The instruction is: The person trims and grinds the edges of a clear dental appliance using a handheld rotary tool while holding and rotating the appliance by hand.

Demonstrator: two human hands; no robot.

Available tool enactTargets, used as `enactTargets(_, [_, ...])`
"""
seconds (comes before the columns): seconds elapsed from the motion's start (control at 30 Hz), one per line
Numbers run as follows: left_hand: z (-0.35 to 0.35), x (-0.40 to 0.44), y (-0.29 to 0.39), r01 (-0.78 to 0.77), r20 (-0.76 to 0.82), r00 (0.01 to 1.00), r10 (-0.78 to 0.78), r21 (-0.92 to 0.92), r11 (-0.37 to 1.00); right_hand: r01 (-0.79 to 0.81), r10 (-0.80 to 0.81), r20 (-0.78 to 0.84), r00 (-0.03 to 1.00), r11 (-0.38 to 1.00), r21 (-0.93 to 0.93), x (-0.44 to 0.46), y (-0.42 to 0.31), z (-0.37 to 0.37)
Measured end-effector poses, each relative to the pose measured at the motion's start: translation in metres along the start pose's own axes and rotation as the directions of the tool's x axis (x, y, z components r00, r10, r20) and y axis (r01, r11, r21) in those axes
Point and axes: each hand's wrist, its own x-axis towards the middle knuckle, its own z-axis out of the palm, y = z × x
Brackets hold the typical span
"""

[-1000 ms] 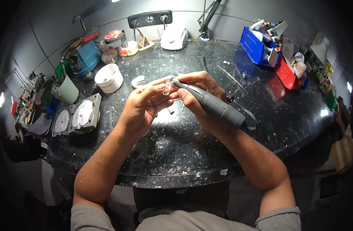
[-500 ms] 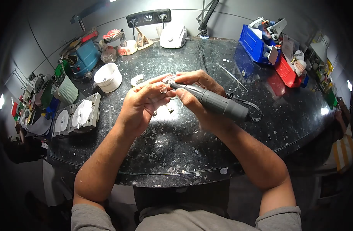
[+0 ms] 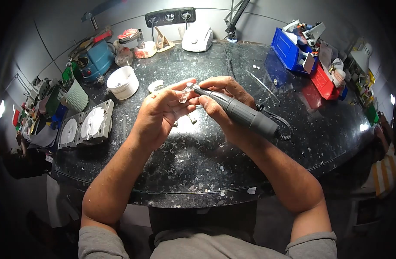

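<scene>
Fingers of my left hand are closed on a small clear plastic piece, curved like a dental splint and partly hidden by the fingertips. My right hand grips a grey rotary handpiece, its tip pointing up and left at the piece. Whether the tip touches the plastic I cannot tell. From the handpiece's rear end runs a coiled cable. Both hands are above the middle of the dark, speckled bench. Below them, small bits lie in the bright lamp spot.
Leftward stand a two-part plaster mould, a white tub and a pale U-shaped model. A white control box sits at the back. On the right are a blue bin, a red bin and a thin metal tool.
The clear piece has tilted a little between the fingers and more of it shows. The handpiece tip has shifted slightly. The whole view has moved a little.
</scene>
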Motion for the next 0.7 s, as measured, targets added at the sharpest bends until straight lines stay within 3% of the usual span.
enactTargets(0.47, [-0.0075, -0.0001, -0.0005, 0.019, -0.020, 1.000, -0.020, -0.066, 0.998, 0.036, -0.036, 0.014, 0.999, 0.999, -0.020, 0.0007, -0.0003, -0.0001])
enactTargets(0.7, [-0.0002, 0.0004, 0.0006, 0.011, -0.023, 1.000, -0.011, 0.005, 1.000, -0.006, 0.006, 0.015, 1.000, 0.999, -0.032, 0.0002, -0.0013, -0.0003])
